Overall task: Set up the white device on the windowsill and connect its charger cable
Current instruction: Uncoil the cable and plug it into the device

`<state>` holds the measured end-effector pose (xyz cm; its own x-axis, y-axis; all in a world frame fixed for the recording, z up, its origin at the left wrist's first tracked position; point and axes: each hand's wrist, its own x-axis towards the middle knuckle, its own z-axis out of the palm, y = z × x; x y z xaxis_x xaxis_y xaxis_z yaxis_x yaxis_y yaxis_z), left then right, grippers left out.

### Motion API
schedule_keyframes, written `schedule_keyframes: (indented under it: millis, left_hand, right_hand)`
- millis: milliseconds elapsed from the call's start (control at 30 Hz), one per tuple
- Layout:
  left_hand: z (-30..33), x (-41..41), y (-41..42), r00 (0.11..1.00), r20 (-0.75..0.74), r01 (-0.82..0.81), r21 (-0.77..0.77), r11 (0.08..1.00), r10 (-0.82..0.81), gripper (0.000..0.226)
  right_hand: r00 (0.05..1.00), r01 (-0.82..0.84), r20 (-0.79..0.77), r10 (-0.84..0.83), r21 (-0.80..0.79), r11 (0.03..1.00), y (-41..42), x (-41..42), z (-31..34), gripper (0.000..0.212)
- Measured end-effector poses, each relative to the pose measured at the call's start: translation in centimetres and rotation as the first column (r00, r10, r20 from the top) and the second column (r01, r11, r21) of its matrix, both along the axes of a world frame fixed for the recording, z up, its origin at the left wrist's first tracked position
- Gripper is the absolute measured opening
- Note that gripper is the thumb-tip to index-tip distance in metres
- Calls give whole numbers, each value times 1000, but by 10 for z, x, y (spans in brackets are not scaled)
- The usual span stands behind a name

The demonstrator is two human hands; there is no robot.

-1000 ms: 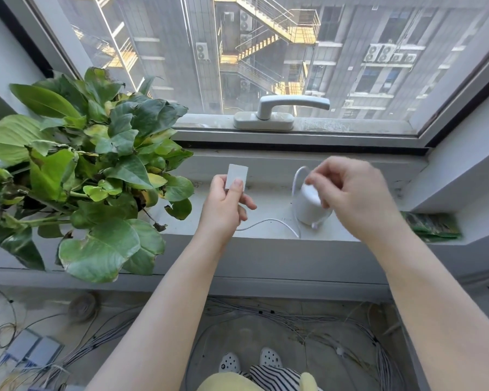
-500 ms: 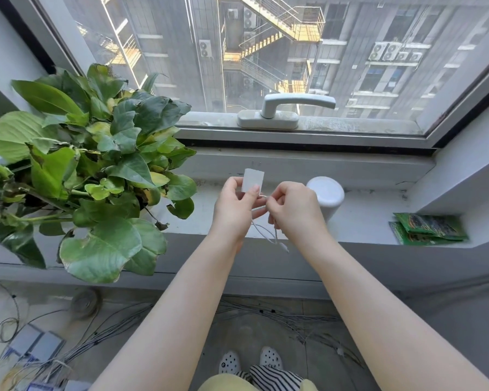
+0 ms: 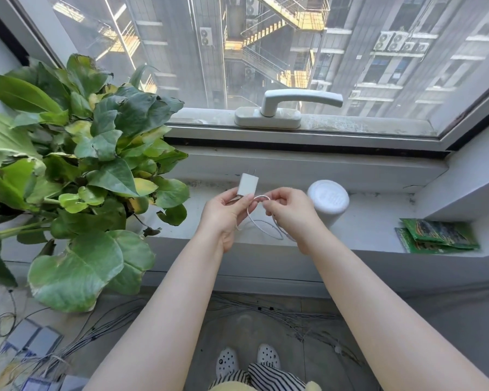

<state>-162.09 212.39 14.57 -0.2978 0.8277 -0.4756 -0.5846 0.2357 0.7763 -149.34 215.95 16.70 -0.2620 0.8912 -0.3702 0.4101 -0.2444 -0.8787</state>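
Left hand (image 3: 223, 214) pinches the lower end of the white charger plug (image 3: 247, 184), long axis near upright, prongs up and tilted slightly right; its bottom port is hidden by the fingers. Right hand (image 3: 290, 211) pinches the white cable (image 3: 261, 218) at the top of a loop; the connector end is not visible inside that grip. White device (image 3: 328, 200), a short cylinder, stands upright on the windowsill (image 3: 378, 218) just right of the right hand, lower left edge cut off by the wrist. No readable writing on plug or device. Green packets (image 3: 438, 235) lie far right, print illegible.
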Motion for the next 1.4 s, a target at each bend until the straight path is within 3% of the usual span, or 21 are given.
schedule_keyframes:
  millis: [67, 133, 200, 300, 533, 733, 1033, 1167, 1200, 1333, 1400]
  left_hand:
    - [-3, -1, -1, 998, 47, -32, -13, 999, 33, 24]
    - [-7, -1, -3, 995, 80, -57, -30, 998, 59, 16]
    - [-11, 1, -4, 993, 90, -75, -49, 996, 80, 12]
    - [-18, 7, -4, 990, 59, -120, -77, 990, 125, 13]
    - [-34, 18, 0, 956, -227, -210, -96, 973, 184, 23]
    - [-38, 19, 4, 854, -490, -268, -123, 955, 177, 19]
    - [-37, 20, 12, 601, -798, -249, -242, 938, -47, 19]
    - [-32, 14, 9, 592, -799, -172, -251, 953, -104, 22]
    - [-31, 12, 8, 543, -828, -165, -266, 950, -138, 24]
    - [-33, 6, 4, 164, -935, -210, -345, 915, -315, 28]
    - [-36, 6, 5, 89, -933, -222, -361, 906, -350, 30]
  right_hand:
    - [997, -38, -61, 39, 17, 999, -7, 4, -4, 36]
    - [996, -86, 30, 83, 148, 985, -15, 10, -11, 44]
    - [982, -104, 181, 53, 287, 952, -23, 14, -20, 34]
    - [969, -69, 248, -26, 370, 926, -32, 15, -35, 16]
    - [963, -83, 266, -47, 458, 885, -39, 14, -63, 16]
    - [953, -181, 301, -4, 582, 793, -47, 22, -74, 28]
    - [930, -269, 367, 25, 634, 725, -51, 34, -82, 32]
    - [915, -322, 402, 39, 668, 671, -51, 34, -84, 28]
    - [912, -332, 409, 42, 671, 663, -51, 34, -85, 30]
    - [895, -365, 444, 38, 681, 635, -51, 35, -87, 34]
    - [886, -386, 461, 44, 682, 621, -51, 35, -88, 33]
